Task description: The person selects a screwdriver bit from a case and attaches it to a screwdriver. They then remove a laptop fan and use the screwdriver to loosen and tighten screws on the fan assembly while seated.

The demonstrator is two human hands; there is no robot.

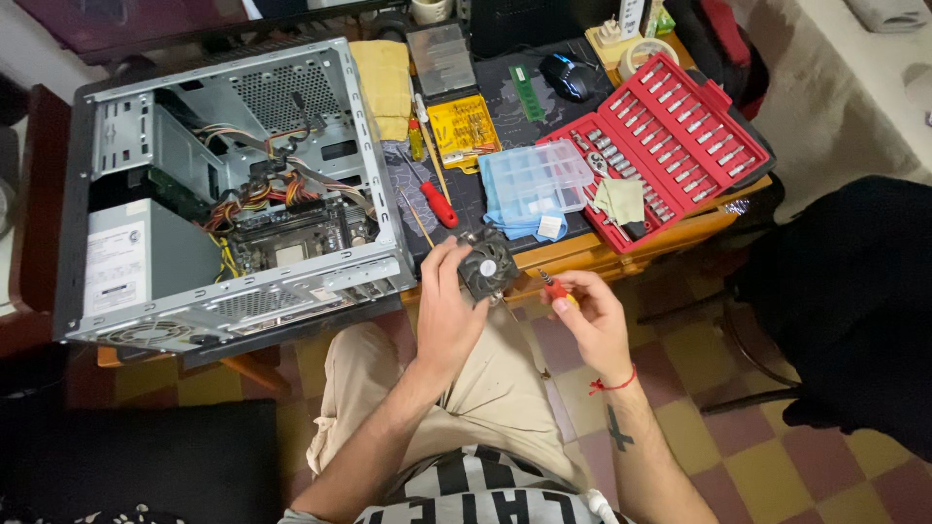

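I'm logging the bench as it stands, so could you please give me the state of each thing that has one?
computer case: side panel off, inside exposed
cooler fan: out of the case, held in left hand
small screwdriver: held in right hand
red socket set: lid open
clear parts box: closed

place: home computer-repair corner | signs: opened PC case on wooden desk | red socket set, clear parts box, screwdrivers, mouse | checkered tile floor, armchair
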